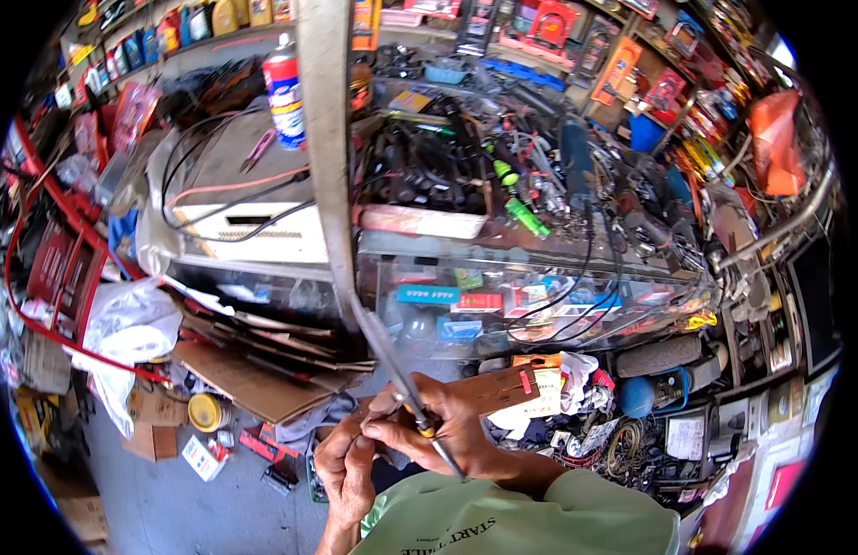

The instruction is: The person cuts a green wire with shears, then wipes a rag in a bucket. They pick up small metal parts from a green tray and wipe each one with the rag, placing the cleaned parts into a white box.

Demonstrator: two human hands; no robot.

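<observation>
My right hand (446, 423) is curled in front of my chest, its thumb and fingertips meeting those of my left hand (345, 458). Any small thing pinched between them is hidden by the fingers. A thin metal rod (387, 354) with a yellow ring crosses over my right hand. Whether that hand grips the rod cannot be made out. Upward, the rod meets a broad grey metal bar (326, 139) that runs to the top of the view. Behind my right hand lies a brown wooden board (495, 390).
Ahead stands a glass display counter (540, 253) bearing a tool-filled tray (422, 220), a spray can (284, 97) and loose tools. Flattened cardboard (262, 378) leans at its left. A red metal frame (68, 340), cartons (151, 440) and a blue compressor-like machine (637, 395) flank me.
</observation>
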